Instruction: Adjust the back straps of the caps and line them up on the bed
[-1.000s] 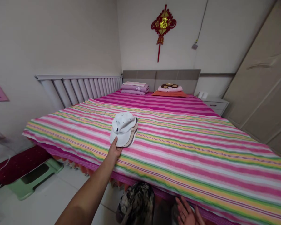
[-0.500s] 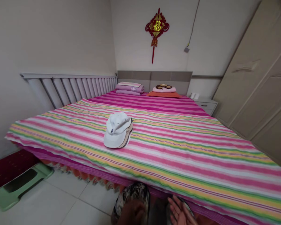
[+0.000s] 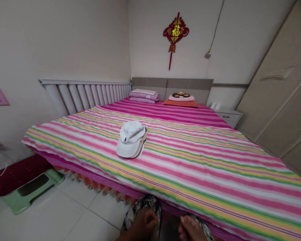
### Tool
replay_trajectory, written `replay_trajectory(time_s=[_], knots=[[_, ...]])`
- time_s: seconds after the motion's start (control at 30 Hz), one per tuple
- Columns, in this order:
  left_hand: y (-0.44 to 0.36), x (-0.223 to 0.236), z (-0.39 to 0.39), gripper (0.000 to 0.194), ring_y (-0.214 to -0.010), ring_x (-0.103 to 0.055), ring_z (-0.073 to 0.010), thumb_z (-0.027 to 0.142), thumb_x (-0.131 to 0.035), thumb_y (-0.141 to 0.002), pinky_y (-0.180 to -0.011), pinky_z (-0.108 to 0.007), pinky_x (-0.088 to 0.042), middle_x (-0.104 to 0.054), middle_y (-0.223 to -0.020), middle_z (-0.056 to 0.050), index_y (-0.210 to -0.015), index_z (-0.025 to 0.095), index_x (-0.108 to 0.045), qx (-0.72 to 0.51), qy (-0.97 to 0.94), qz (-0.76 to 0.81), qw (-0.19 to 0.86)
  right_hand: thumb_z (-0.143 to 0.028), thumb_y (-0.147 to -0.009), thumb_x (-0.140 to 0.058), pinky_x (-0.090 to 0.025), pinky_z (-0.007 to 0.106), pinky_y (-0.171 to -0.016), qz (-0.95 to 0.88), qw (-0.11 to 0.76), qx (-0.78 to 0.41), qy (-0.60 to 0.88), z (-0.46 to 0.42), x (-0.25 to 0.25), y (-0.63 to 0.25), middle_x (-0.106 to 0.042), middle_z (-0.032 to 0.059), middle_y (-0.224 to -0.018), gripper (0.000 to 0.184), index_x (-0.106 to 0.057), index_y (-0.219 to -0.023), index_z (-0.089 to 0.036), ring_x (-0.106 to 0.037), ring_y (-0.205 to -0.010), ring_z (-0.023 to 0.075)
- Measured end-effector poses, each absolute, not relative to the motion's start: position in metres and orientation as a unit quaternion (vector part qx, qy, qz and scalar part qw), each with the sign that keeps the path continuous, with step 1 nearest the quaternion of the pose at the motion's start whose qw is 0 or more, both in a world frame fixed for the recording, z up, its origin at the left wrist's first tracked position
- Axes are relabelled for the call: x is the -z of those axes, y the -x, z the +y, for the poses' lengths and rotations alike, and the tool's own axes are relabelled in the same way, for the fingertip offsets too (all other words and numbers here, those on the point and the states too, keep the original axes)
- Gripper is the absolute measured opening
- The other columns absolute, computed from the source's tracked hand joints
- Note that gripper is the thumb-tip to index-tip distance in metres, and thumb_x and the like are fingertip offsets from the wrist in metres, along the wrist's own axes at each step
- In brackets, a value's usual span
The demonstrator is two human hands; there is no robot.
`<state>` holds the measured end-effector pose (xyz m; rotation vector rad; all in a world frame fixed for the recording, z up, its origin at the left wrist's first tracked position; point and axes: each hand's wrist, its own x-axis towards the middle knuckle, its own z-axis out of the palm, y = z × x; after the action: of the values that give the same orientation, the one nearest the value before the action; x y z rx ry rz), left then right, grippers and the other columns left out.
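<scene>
A stack of baseball caps (image 3: 131,139) lies on the striped bed sheet (image 3: 185,160), out of reach of both hands. The top cap is white with a small dark logo; beige and darker brims show beneath it. My left hand (image 3: 146,222) rests over my left knee, its fingers curled into a loose fist with nothing seen in it. Over my right knee is my right hand (image 3: 190,229), fingers folded in and thumb against them, also with nothing visible in it. Both hands are low in the view, in front of the bed's near edge.
Folded purple bedding (image 3: 144,97) and a pink pillow (image 3: 182,97) on an orange one lie by the headboard (image 3: 150,82). A grey radiator (image 3: 90,95) runs along the left wall. A green stool (image 3: 37,192) stands at lower left; a nightstand (image 3: 229,116) is beyond the bed.
My right hand has gone from open, palm showing, to folded fingers. My left hand stays curled over the knee. The view has swung slightly left; the caps have not moved on the bed.
</scene>
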<state>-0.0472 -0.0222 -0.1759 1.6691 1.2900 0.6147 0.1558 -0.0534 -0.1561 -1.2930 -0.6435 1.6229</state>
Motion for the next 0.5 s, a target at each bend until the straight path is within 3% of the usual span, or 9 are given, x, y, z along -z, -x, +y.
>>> replay_trajectory(time_s=[0.13, 0.27, 0.37, 0.5], knots=[[0.045, 0.121, -0.003, 0.026, -0.048, -0.029, -0.0082, 0.035, -0.048, -0.068, -0.048, -0.022, -0.023, -0.031, -0.048, 0.006, -0.053, 0.018, -0.037, -0.347, -0.61, 0.511, 0.496, -0.063, -0.064, -0.055, -0.031, 0.02, -0.041, -0.34, 0.521, -0.612, 0.489, -0.043, 0.093, -0.144, -0.05, -0.0028, -0.042, 0.049, -0.048, -0.05, -0.016, -0.04, -0.037, 0.0074], [0.041, 0.068, 0.008, 0.039, -0.049, -0.023, -0.008, 0.045, -0.044, -0.075, -0.049, -0.024, -0.019, -0.022, -0.049, 0.005, -0.051, 0.019, -0.027, -0.412, -0.621, 0.471, 0.472, -0.057, -0.075, -0.047, -0.03, 0.021, -0.043, -0.377, 0.581, -0.577, 0.432, -0.04, 0.036, -0.139, -0.046, -0.0026, -0.045, 0.047, -0.046, -0.051, -0.017, -0.038, -0.041, 0.008], [0.038, 0.039, 0.007, 0.043, -0.049, -0.021, -0.0084, 0.048, -0.04, -0.078, -0.049, -0.025, -0.018, -0.019, -0.051, 0.005, -0.051, 0.019, -0.023, -0.426, -0.637, 0.463, 0.446, -0.055, -0.078, -0.044, -0.031, 0.021, -0.045, -0.383, 0.62, -0.55, 0.407, -0.042, 0.013, -0.136, -0.046, -0.0027, -0.048, 0.045, -0.047, -0.054, -0.017, -0.039, -0.043, 0.0079], [0.036, 0.013, 0.002, 0.046, -0.046, -0.023, -0.0087, 0.051, -0.032, -0.081, -0.048, -0.026, -0.018, -0.02, -0.047, 0.004, -0.048, 0.019, -0.027, -0.427, -0.643, 0.457, 0.441, -0.063, -0.07, -0.048, -0.032, 0.021, -0.041, -0.361, 0.647, -0.565, 0.363, -0.044, -0.002, -0.135, -0.048, -0.0036, -0.056, 0.043, -0.046, -0.064, -0.02, -0.04, -0.043, 0.0083]])
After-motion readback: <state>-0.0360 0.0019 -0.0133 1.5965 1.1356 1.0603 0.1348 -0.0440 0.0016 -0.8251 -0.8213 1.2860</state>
